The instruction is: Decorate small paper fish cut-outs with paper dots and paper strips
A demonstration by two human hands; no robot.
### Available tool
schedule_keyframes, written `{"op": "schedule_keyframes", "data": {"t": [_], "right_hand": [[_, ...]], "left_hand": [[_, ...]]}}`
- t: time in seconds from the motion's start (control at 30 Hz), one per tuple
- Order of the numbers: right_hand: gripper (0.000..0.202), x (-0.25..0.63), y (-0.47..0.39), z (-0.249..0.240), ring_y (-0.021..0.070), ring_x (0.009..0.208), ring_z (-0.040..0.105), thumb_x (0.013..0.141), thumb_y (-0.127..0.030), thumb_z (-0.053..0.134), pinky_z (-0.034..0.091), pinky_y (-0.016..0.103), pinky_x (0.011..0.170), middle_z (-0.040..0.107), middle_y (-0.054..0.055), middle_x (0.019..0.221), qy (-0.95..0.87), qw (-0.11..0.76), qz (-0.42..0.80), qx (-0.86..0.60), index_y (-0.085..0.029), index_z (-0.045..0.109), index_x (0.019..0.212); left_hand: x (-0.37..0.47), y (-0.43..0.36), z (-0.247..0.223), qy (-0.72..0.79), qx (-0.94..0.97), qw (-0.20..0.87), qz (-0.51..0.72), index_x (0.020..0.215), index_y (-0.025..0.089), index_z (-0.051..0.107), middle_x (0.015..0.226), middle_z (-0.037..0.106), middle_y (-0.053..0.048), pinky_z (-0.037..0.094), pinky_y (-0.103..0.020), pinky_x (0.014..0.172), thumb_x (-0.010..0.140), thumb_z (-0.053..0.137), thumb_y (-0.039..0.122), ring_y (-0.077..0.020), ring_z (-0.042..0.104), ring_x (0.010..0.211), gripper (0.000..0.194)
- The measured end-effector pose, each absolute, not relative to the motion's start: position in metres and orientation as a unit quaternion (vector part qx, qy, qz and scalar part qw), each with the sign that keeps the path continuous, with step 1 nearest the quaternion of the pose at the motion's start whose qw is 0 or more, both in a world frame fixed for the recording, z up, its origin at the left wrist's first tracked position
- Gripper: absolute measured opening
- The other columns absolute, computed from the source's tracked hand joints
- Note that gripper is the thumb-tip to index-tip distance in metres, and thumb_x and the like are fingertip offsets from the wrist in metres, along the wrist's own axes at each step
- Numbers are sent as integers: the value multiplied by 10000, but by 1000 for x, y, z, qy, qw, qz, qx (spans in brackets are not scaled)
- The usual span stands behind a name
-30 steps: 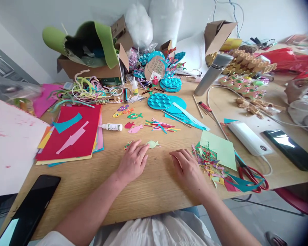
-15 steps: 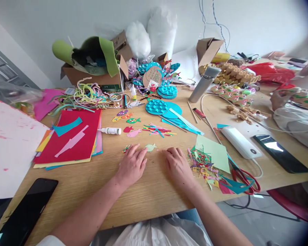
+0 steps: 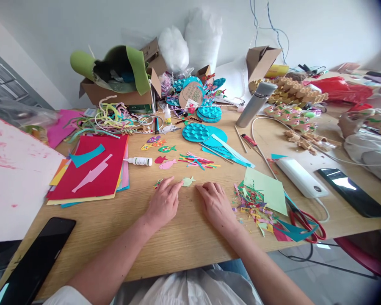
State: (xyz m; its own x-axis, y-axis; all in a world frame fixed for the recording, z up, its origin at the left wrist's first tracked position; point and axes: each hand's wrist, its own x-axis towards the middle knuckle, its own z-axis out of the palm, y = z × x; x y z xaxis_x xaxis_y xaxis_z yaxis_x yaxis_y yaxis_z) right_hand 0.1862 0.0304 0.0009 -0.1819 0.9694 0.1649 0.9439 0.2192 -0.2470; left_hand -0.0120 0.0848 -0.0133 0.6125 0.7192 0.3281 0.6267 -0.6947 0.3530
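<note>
A small light green paper fish lies flat on the table between my hands. My left hand rests palm down with fingers stretched and apart, a fingertip at the fish's head end. Under and beside those fingers are tiny coloured paper bits, partly hidden. Just right of the fish's tail, my right hand has its index finger extended to the tabletop, the other fingers bent alongside. Its thumb is hidden, and I see nothing held. Beyond lie a pink paper fish, a red one and several decorated fish.
Coloured paper sheets and a glue bottle lie left. Thin paper strips lie ahead. To the right are paper scraps, a green sheet, red-handled scissors, a power bank and a phone.
My right hand's index finger has moved slightly left, over the spot where a tiny pink bit lay near the fish's tail. My left hand stays by the fish. The camera view has shifted slightly.
</note>
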Motion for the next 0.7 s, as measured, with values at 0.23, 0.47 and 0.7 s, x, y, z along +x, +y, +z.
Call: {"op": "schedule_keyframes", "data": {"t": [0.23, 0.47, 0.7], "right_hand": [[355, 172, 18, 7, 235, 961, 498, 891, -51, 441, 455, 377, 852, 593, 105, 1038, -769, 219, 111, -590, -187, 641, 1151], [361, 169, 17, 2, 244, 976, 503, 885, -54, 452, 470, 395, 855, 592, 110, 1052, -762, 235, 112, -593, -192, 639, 1162], [372, 155, 12, 3, 269, 981, 474, 879, -54, 453, 442, 411, 854, 589, 134, 1056, -758, 182, 95, -619, -154, 619, 1197]], "left_hand": [[-15, 88, -14, 376, 887, 134, 233, 1368, 176, 432, 1211, 630, -109, 418, -497, 1072, 775, 396, -46, -252, 418, 1325, 635], [-15, 89, -13, 374, 887, 145, 230, 1389, 183, 421, 1214, 645, -108, 408, -498, 1082, 751, 382, -58, -237, 405, 1345, 683], [-15, 89, -12, 375, 886, 147, 231, 1380, 151, 431, 1215, 654, -102, 392, -499, 1096, 765, 369, -58, -246, 412, 1330, 652]]}}
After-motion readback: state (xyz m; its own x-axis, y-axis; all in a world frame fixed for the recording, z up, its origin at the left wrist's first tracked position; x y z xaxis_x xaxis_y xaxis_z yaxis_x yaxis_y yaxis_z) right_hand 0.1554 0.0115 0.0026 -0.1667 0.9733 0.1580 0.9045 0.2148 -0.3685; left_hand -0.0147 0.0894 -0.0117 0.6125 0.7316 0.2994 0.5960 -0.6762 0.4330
